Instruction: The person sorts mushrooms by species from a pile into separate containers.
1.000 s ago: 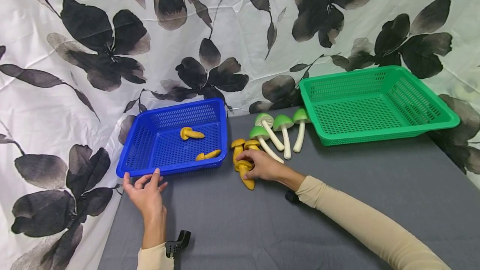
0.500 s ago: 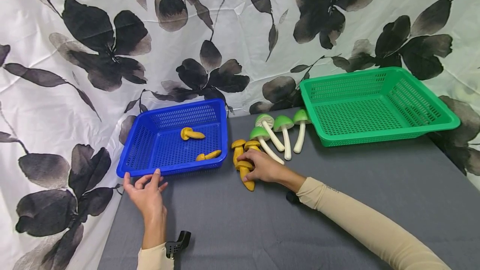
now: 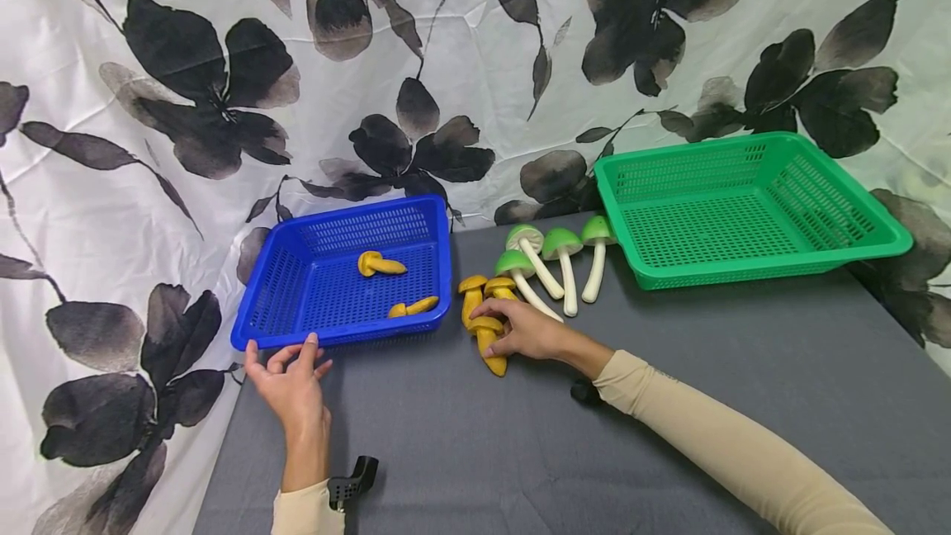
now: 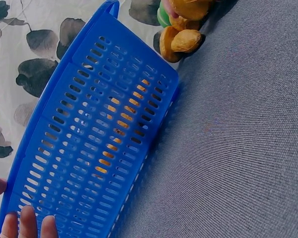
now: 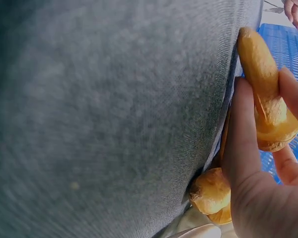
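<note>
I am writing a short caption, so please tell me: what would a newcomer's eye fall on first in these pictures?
The eye probably meets the bright green basket at the right and the blue basket at the left, before a white cloth with dark flowers. Then, perhaps, comes the right grip between them, pinching a yellow mushroom near the green-capped mushrooms.

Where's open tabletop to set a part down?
Free: gray cloth between left hand and right sleeve, nearside of blue basket; also right of that sleeve, up to green basket. Crowded: the gap between baskets, with yellow mushrooms, green-capped mushrooms and right hand.
</note>
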Motion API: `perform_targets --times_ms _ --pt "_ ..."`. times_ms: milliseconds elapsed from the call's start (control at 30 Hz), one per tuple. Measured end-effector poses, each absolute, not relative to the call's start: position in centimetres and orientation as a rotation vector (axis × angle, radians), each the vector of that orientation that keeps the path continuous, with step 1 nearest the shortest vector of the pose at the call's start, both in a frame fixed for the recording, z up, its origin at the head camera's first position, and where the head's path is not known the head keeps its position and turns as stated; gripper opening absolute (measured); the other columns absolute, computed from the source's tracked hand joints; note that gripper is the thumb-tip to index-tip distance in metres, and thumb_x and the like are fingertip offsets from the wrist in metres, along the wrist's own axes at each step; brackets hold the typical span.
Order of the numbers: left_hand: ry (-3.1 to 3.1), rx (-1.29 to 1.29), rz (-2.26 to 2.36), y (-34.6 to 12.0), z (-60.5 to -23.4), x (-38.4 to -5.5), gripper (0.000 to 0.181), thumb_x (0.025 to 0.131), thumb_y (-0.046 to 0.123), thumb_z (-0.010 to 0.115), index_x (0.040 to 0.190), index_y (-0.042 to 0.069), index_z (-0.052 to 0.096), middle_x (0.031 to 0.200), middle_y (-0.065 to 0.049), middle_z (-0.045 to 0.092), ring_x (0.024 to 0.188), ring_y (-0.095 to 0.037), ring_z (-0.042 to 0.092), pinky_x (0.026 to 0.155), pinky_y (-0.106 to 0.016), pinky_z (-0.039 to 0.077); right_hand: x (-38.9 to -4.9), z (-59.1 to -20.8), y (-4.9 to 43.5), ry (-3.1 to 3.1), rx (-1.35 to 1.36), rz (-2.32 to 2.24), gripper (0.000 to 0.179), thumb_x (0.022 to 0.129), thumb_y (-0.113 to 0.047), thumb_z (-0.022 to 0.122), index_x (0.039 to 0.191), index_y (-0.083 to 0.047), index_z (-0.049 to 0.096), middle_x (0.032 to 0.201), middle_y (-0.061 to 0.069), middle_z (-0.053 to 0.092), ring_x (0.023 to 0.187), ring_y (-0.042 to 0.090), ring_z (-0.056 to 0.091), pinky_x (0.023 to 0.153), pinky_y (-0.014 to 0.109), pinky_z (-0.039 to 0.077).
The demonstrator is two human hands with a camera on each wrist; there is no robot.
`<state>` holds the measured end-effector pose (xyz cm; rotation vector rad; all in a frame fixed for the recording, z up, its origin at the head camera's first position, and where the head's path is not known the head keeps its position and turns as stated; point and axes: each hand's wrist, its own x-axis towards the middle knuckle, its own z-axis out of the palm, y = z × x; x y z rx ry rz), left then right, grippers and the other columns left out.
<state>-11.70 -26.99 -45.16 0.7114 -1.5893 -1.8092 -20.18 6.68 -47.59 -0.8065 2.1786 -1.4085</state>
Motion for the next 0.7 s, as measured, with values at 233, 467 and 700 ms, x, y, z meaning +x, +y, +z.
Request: perform_targets --times_ms 233,467,700 --pt "-1.593 0.707 -1.798 -27.0 -45.3 -11.8 0.096 0.088 0.016 0.081 0.160 0.024 0.018 0.107 -0.011 0.053 0.078 -0.015 0.070 0.063 -0.029 0.063 -20.1 -47.5 7.1 2.047 -0.723 -1.541 0.059 0.087 -0.001 0.078 0.140 -0.003 0.055 0.131 0.016 0.061 0.065 0.013 0.053 0.065 0.024 0.054" --pt "-1.574 0.697 -1.812 -26.9 -45.4 -11.8 0.097 0.087 0.015 0.081 0.160 0.023 0.018 0.107 -0.011 0.052 0.077 -0.015 0.070 0.063 -0.028 0.063 -20.1 -47.1 7.3 1.952 -0.612 -1.659 0.063 0.088 0.002 0.074 0.146 -0.001 0.050 0.144 0.017 0.053 0.083 0.015 0.061 0.073 0.026 0.058" --pt "-1.579 0.697 -1.804 -26.8 -45.6 -11.6 0.096 0.088 0.015 0.081 0.160 0.023 0.018 0.107 -0.012 0.052 0.078 -0.015 0.070 0.063 -0.028 0.063 -20.3 -46.1 7.9 1.916 -0.533 -1.743 0.061 0.088 -0.002 0.077 0.144 -0.003 0.051 0.130 0.021 0.053 0.089 0.023 0.066 0.075 0.037 0.063"
